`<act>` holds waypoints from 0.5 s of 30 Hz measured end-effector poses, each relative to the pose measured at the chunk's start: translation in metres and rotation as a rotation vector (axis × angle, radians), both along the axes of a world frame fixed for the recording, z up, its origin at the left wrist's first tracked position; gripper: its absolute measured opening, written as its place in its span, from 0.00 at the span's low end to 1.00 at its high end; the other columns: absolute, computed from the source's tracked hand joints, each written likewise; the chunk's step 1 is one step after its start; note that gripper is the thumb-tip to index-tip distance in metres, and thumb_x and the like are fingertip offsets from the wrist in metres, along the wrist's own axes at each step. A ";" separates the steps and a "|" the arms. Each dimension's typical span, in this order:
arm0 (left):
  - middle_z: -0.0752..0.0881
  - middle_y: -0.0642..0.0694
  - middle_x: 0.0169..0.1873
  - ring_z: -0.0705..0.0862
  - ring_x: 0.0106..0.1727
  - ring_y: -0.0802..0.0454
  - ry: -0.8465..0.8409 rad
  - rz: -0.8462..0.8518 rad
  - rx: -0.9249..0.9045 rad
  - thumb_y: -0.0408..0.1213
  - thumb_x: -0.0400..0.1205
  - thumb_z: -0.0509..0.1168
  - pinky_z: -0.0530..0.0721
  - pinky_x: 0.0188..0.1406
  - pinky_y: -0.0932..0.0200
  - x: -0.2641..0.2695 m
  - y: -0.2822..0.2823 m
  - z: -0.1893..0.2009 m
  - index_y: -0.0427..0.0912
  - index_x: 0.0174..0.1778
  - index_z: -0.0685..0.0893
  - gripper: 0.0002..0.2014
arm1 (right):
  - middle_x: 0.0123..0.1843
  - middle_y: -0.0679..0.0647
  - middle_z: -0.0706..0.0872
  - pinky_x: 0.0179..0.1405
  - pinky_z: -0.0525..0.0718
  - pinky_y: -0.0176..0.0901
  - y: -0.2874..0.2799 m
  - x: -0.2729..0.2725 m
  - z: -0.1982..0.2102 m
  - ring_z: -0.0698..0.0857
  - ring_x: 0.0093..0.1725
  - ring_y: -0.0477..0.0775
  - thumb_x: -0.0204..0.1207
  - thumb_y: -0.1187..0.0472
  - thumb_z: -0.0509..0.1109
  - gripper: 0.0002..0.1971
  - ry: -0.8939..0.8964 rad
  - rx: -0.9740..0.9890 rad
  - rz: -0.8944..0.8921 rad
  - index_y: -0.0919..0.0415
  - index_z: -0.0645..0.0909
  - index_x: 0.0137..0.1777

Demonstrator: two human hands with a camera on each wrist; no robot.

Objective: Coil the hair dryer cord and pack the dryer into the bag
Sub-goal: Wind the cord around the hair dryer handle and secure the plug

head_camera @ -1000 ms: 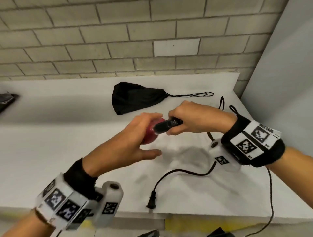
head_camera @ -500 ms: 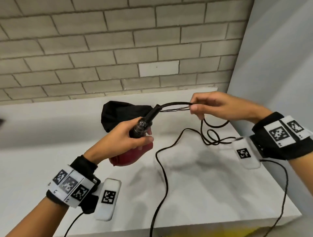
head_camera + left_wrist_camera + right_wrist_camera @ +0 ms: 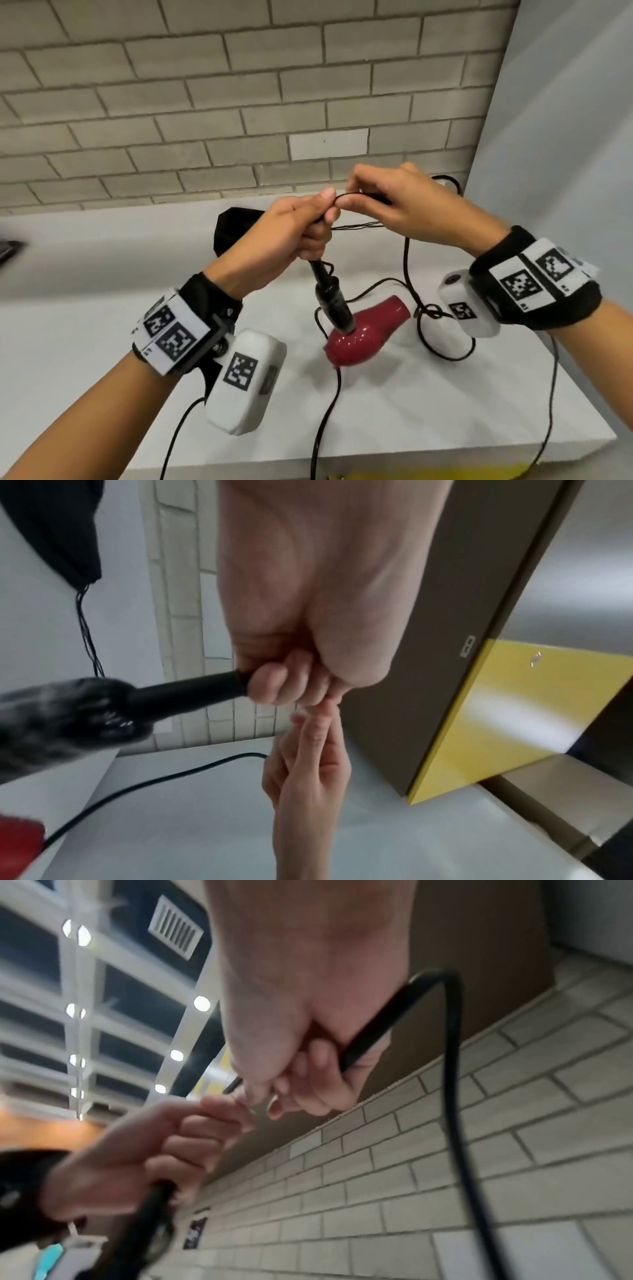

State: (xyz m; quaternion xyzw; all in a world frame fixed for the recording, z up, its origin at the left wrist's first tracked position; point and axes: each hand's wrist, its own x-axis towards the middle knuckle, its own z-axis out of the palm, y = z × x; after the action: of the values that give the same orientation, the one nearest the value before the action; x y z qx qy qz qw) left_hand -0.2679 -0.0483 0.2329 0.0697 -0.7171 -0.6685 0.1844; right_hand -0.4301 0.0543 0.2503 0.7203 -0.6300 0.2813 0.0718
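The red hair dryer [image 3: 366, 329] hangs tilted just above the white table [image 3: 445, 394], body low and black handle [image 3: 330, 298] pointing up. My left hand [image 3: 317, 226] grips the thin upper end of that handle [image 3: 192, 688]. My right hand [image 3: 356, 202] meets it fingertip to fingertip and pinches the black cord [image 3: 452, 1069], bent into a small loop. The remaining cord [image 3: 407, 270] tangles on the table and drops over the front edge. The black drawstring bag [image 3: 233, 229] lies behind my left hand, partly hidden.
A brick wall [image 3: 239, 102] closes the back of the table and a grey panel [image 3: 565, 171] the right side. The table's front edge [image 3: 479, 452] is close below my wrists. A dark object [image 3: 7, 248] sits at the far left.
Both hands rose and met. My right hand brought the cord over to my left hand. The dryer swung from beside my left palm to hanging below it by its handle.
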 end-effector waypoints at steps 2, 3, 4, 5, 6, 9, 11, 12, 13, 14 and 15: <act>0.58 0.57 0.20 0.55 0.21 0.59 0.025 0.006 -0.003 0.45 0.86 0.53 0.54 0.20 0.65 0.006 -0.005 0.000 0.44 0.32 0.71 0.17 | 0.24 0.47 0.74 0.28 0.72 0.48 0.011 -0.018 -0.005 0.72 0.25 0.51 0.78 0.36 0.52 0.17 0.150 0.022 -0.070 0.48 0.68 0.39; 0.59 0.57 0.20 0.55 0.20 0.60 0.045 0.018 0.022 0.45 0.86 0.53 0.53 0.19 0.65 0.009 -0.009 0.001 0.45 0.32 0.71 0.17 | 0.25 0.44 0.74 0.27 0.73 0.47 0.019 -0.030 -0.008 0.74 0.25 0.53 0.79 0.36 0.49 0.19 0.212 -0.005 -0.083 0.49 0.69 0.39; 0.59 0.57 0.20 0.55 0.20 0.61 0.063 0.033 0.052 0.45 0.85 0.53 0.52 0.18 0.65 0.013 -0.015 0.002 0.45 0.32 0.71 0.16 | 0.25 0.42 0.77 0.26 0.74 0.46 0.031 -0.043 -0.011 0.77 0.25 0.56 0.80 0.37 0.47 0.22 0.247 -0.040 -0.091 0.51 0.71 0.39; 0.60 0.57 0.20 0.55 0.19 0.61 0.074 0.056 0.072 0.45 0.86 0.53 0.52 0.17 0.65 0.018 -0.021 0.003 0.46 0.31 0.71 0.16 | 0.26 0.44 0.80 0.25 0.76 0.45 0.043 -0.056 -0.015 0.80 0.25 0.60 0.82 0.37 0.44 0.25 0.266 -0.068 -0.113 0.54 0.72 0.40; 0.60 0.58 0.19 0.55 0.19 0.62 0.074 0.080 0.078 0.44 0.87 0.52 0.51 0.17 0.65 0.022 -0.026 0.003 0.45 0.32 0.71 0.17 | 0.28 0.50 0.83 0.24 0.77 0.46 0.056 -0.069 -0.019 0.83 0.26 0.61 0.82 0.36 0.42 0.27 0.276 -0.081 -0.149 0.55 0.73 0.42; 0.59 0.57 0.20 0.54 0.20 0.61 0.043 0.101 0.046 0.44 0.87 0.51 0.52 0.17 0.65 0.029 -0.033 -0.002 0.45 0.32 0.71 0.17 | 0.33 0.56 0.86 0.24 0.78 0.46 0.085 -0.084 -0.027 0.85 0.29 0.63 0.83 0.38 0.42 0.25 0.246 -0.108 -0.248 0.55 0.73 0.50; 0.59 0.56 0.21 0.53 0.21 0.60 0.032 0.083 0.052 0.44 0.86 0.52 0.52 0.17 0.66 0.028 -0.032 -0.006 0.45 0.32 0.71 0.17 | 0.34 0.57 0.88 0.21 0.77 0.44 0.090 -0.077 -0.034 0.86 0.28 0.62 0.84 0.44 0.47 0.20 0.322 -0.124 -0.303 0.57 0.75 0.52; 0.59 0.56 0.21 0.53 0.21 0.60 0.026 0.082 0.060 0.44 0.87 0.52 0.52 0.17 0.66 0.027 -0.032 -0.006 0.45 0.32 0.71 0.17 | 0.34 0.56 0.88 0.18 0.75 0.42 0.090 -0.070 -0.036 0.86 0.26 0.61 0.84 0.48 0.53 0.15 0.377 -0.129 -0.322 0.56 0.76 0.52; 0.59 0.56 0.21 0.53 0.21 0.60 0.014 0.087 0.065 0.44 0.87 0.51 0.52 0.17 0.66 0.026 -0.031 -0.007 0.45 0.32 0.71 0.17 | 0.33 0.55 0.88 0.16 0.72 0.40 0.088 -0.059 -0.039 0.85 0.24 0.59 0.82 0.54 0.60 0.07 0.450 -0.104 -0.343 0.55 0.77 0.50; 0.59 0.56 0.20 0.53 0.20 0.61 -0.001 0.091 0.067 0.43 0.88 0.51 0.52 0.16 0.67 0.024 -0.031 -0.007 0.45 0.32 0.71 0.17 | 0.31 0.53 0.86 0.15 0.68 0.38 0.085 -0.051 -0.044 0.84 0.23 0.58 0.77 0.62 0.67 0.03 0.532 -0.100 -0.326 0.54 0.79 0.48; 0.58 0.56 0.20 0.54 0.19 0.61 -0.015 0.090 0.067 0.43 0.87 0.50 0.53 0.16 0.67 0.022 -0.029 -0.007 0.44 0.32 0.71 0.17 | 0.29 0.52 0.84 0.15 0.64 0.37 0.080 -0.041 -0.049 0.83 0.22 0.56 0.70 0.70 0.70 0.10 0.616 -0.088 -0.284 0.54 0.82 0.45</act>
State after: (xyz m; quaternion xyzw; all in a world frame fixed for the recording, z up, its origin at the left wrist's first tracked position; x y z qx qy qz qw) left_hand -0.2458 -0.0775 0.2261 0.1128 -0.6918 -0.6828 0.2063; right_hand -0.4716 0.1344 0.2011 0.6726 -0.6600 0.0649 0.3283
